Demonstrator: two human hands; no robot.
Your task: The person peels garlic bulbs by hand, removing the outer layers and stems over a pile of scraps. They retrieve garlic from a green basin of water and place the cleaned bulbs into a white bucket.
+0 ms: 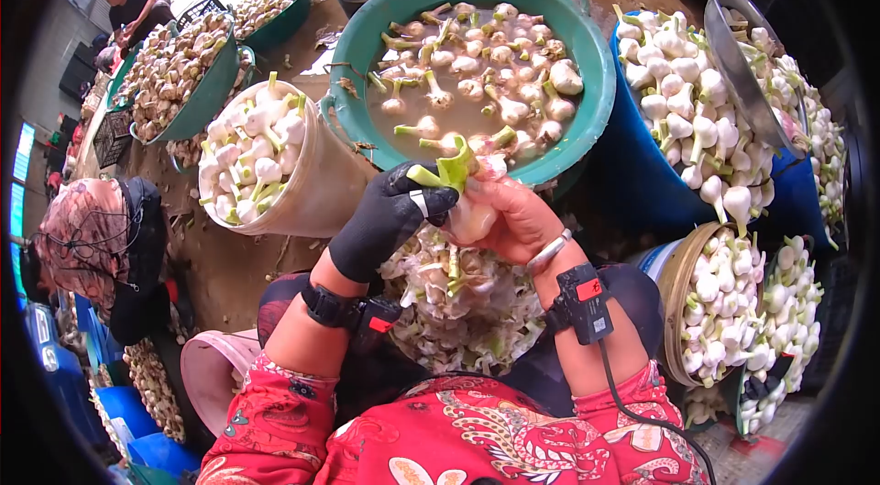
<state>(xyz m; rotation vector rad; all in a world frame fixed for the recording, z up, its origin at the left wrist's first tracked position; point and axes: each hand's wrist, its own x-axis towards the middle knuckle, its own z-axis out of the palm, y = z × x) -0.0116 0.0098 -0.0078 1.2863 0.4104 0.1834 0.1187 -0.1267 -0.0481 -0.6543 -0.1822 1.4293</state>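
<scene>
A garlic bulb (469, 219) with a green stalk is between my two hands, above the pile of peelings in my lap. My left hand (394, 214), in a black glove with a white band on one finger, is closed at the stalk side, by a loose strip of green skin (455, 164). Bare, my right hand (521, 221) wraps round the bulb from the right, thumb on top. Just beyond both hands stands a green tub (353, 72) of murky water with many unpeeled garlic bulbs (440, 98) floating in it. Papery garlic peelings (467, 311) lie heaped below my hands.
Peeled garlic fills a white bucket (316, 169) at left, a blue barrel (632, 146) at right and a tipped bucket (676, 302). A metal bowl (738, 63) leans on the right heap. A pink bucket (215, 361) lies at lower left. Other people (137, 8) sit at left.
</scene>
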